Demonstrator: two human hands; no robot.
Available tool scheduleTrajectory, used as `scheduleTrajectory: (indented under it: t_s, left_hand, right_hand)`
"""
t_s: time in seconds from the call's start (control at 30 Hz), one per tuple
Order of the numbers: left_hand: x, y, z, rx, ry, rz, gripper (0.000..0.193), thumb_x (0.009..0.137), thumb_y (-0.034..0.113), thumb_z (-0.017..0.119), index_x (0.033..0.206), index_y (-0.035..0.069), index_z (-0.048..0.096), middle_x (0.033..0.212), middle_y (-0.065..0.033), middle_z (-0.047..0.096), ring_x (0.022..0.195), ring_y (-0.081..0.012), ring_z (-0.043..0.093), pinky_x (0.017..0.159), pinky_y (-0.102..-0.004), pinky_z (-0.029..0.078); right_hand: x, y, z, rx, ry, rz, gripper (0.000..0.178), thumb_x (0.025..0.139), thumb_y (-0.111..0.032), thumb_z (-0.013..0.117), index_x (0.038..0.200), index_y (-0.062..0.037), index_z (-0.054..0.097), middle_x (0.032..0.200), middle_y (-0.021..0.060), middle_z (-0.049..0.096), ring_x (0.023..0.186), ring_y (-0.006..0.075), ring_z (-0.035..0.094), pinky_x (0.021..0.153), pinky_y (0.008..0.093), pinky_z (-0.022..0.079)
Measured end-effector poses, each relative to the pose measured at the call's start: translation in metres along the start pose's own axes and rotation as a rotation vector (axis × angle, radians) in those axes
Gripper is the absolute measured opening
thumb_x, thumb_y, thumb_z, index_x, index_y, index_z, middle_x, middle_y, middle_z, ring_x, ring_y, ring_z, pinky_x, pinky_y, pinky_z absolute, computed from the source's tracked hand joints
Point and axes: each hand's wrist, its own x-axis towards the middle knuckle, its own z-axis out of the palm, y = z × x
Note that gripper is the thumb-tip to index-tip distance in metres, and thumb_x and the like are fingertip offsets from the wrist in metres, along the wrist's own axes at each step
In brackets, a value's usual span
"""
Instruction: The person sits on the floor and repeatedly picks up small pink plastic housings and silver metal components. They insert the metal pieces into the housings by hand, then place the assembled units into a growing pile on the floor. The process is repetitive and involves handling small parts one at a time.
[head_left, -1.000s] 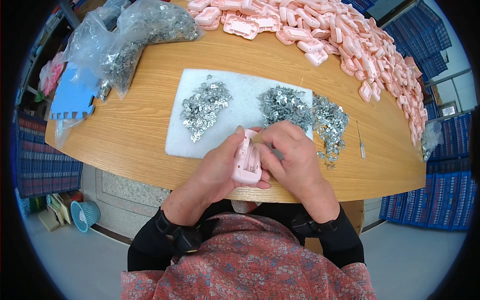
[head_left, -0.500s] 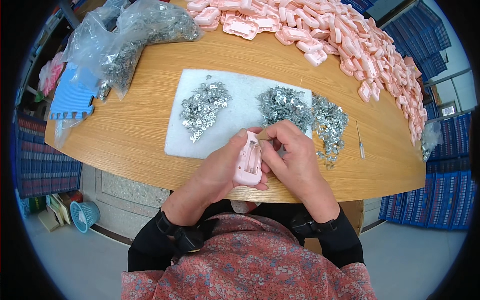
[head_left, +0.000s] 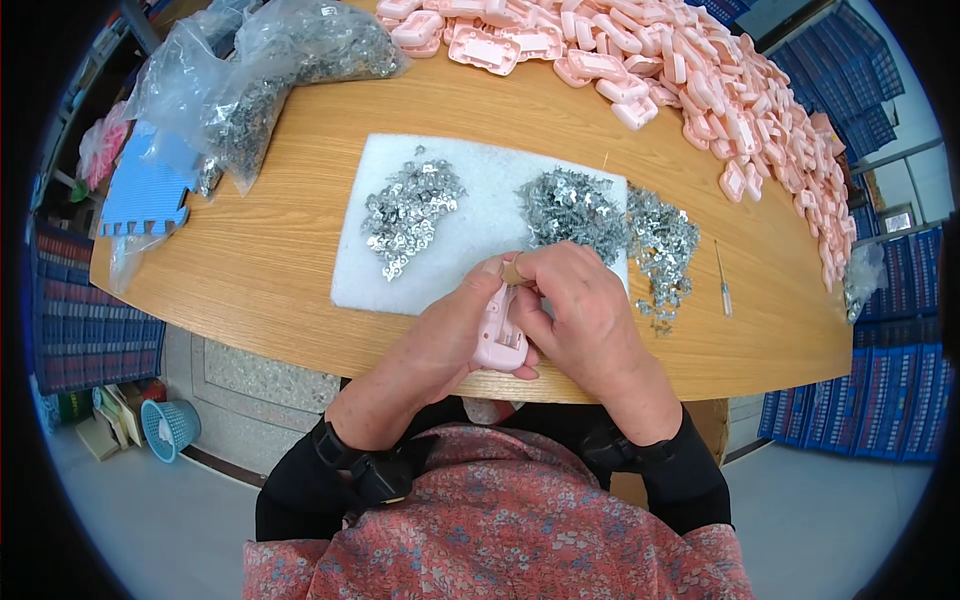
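A pink plastic battery-compartment casing (head_left: 500,345) sits in my left hand (head_left: 452,325), whose fingers are closed around it just beyond the table's front edge. Its hollow side faces up, tilted toward me. At the casing's far end, my right hand (head_left: 585,320) presses in with pinched fingers. A tan wrap (head_left: 512,270) shows at the tip of the right index finger. Whatever lies between those fingertips is hidden. Beyond my hands lies a white foam mat (head_left: 480,175), bearing a pile of small flat metal pieces (head_left: 412,210) and a pile of spiky metal contacts (head_left: 572,215).
More metal pieces (head_left: 662,250) lie right of the mat, then a thin screwdriver (head_left: 724,285). Many pink casings (head_left: 690,85) heap along the far right. Clear bags of metal parts (head_left: 300,60) and a blue foam tile (head_left: 150,190) occupy the far left.
My right fingertips have shifted slightly left over the casing's far end, covering more of it. My left hand keeps its hold on the casing.
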Motion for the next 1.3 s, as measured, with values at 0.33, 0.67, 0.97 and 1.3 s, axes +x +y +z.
scheduleTrajectory:
  t_s: [0.33,0.67,0.97,1.3]
  left_hand:
    - [0.0,0.002,-0.001,-0.059,0.012,-0.044,0.054,0.108,0.047,0.026,0.124,0.003,0.052,0.096,-0.0129,0.066,0.073,-0.0255,0.069,0.064,-0.042,0.061]
    - [0.002,0.0,-0.004,-0.033,0.009,-0.073,0.058,0.107,0.048,0.025,0.112,0.001,0.058,0.09,-0.0139,0.067,0.073,-0.0263,0.069,0.065,-0.0428,0.061]
    - [0.003,0.0,-0.01,-0.09,-0.098,-0.048,0.054,0.107,0.046,0.026,0.143,0.005,0.035,0.091,-0.0142,0.064,0.073,-0.0257,0.067,0.065,-0.0405,0.059]
    - [0.003,-0.003,-0.01,-0.072,-0.124,0.03,0.06,0.108,0.045,0.027,0.153,0.006,0.02,0.091,-0.0134,0.062,0.074,-0.0247,0.066,0.064,-0.0392,0.058]
  right_hand:
    - [-0.009,0.001,0.004,0.177,0.037,0.228,0.019,0.077,0.003,0.066,0.095,-0.0017,0.059,0.086,0.0117,0.063,0.071,0.0246,0.063,0.058,0.0356,0.052]
    - [0.0,-0.003,-0.007,0.121,-0.128,0.224,0.018,0.081,-0.002,0.065,0.096,-0.0024,0.057,0.08,0.0153,0.056,0.076,0.035,0.059,0.068,0.0437,0.049]
    - [0.002,-0.006,-0.019,0.123,-0.072,0.332,0.02,0.086,-0.008,0.066,0.104,-0.0027,0.059,0.084,0.0147,0.061,0.078,0.0322,0.063,0.069,0.0409,0.05]
    - [-0.005,-0.013,-0.014,0.267,-0.133,0.501,0.019,0.087,-0.009,0.067,0.104,-0.0025,0.062,0.086,0.0153,0.065,0.077,0.0306,0.065,0.069,0.0382,0.052]
